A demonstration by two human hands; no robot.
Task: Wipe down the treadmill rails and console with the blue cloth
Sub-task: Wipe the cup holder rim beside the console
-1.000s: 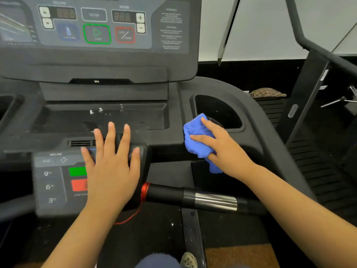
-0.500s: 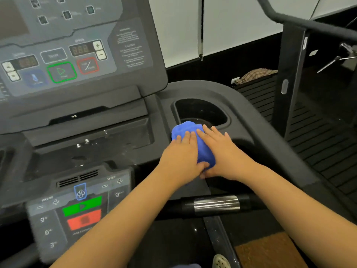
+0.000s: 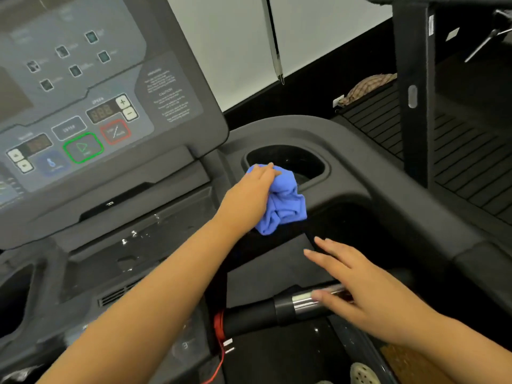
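The blue cloth (image 3: pixel 285 206) looks soft and light; the left hand (image 3: pixel 249 195) grips it bunched up, while the right hand (image 3: pixel 368 295) is flat and empty.

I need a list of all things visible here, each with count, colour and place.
blue cloth: one, blue, bunched at the cup holder's near rim
cup holder: one, black, right of the console
console: one, grey, upper left
start button: one, green-outlined, on the console
stop button: one, red-outlined, right of the start button
handlebar: one, black with silver band, bottom centre
cord: one, red, at the handlebar's left end
checked cloth: one, beige, upper right near the wall
left hand: one, grips the blue cloth
right hand: one, fingers straight, over the handlebar
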